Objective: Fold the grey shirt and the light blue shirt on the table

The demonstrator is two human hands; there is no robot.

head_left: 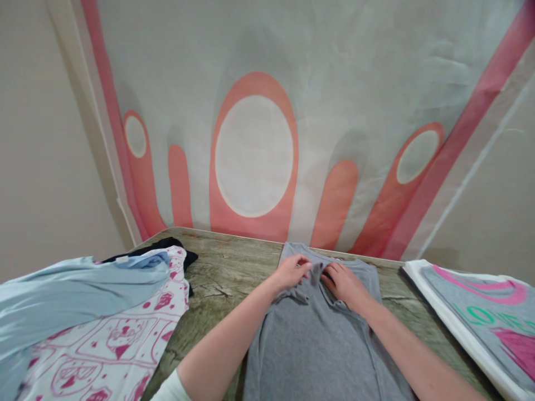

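A grey shirt (317,345) lies lengthwise on the wooden table, its upper part bunched beneath both hands. My left hand (293,272) pinches the fabric near the neckline, thumb and fingers closed on it. Close beside it, my right hand (341,283) grips the same shirt on the other side of a raised fold. Beyond the hands, a flat layer of grey cloth (368,272) reaches the table's far edge. Whether it belongs to the same shirt I cannot tell.
On the left lie a light blue garment (83,289), a white one with pink print (121,340) and something black (167,244). A stack of folded shirts (480,312) sits at right on the wood-grain table (225,262). Behind hangs a printed backdrop (254,156).
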